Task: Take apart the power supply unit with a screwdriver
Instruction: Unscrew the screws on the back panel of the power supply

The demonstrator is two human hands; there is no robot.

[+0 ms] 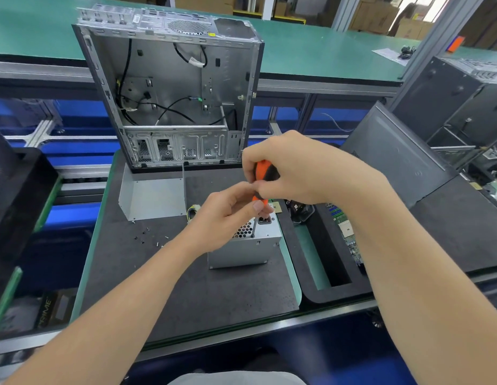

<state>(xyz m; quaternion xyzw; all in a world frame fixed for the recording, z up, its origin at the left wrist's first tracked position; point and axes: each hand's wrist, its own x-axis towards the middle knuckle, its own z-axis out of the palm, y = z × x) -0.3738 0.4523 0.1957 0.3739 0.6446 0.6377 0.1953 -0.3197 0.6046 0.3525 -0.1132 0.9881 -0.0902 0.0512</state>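
A silver power supply unit stands on the dark foam mat, its honeycomb grille facing up. My right hand grips the orange and black screwdriver by its handle, held upright. The metal shaft runs down to the unit's top front edge, where its tip touches. My left hand pinches the lower end of the handle with thumb and fingers, just above the shaft. A bent silver cover panel lies to the left of the unit.
An open, emptied computer case stands upright behind the mat. Several loose screws lie left of the unit. A black tray with a circuit board sits to the right, a dark side panel beyond it.
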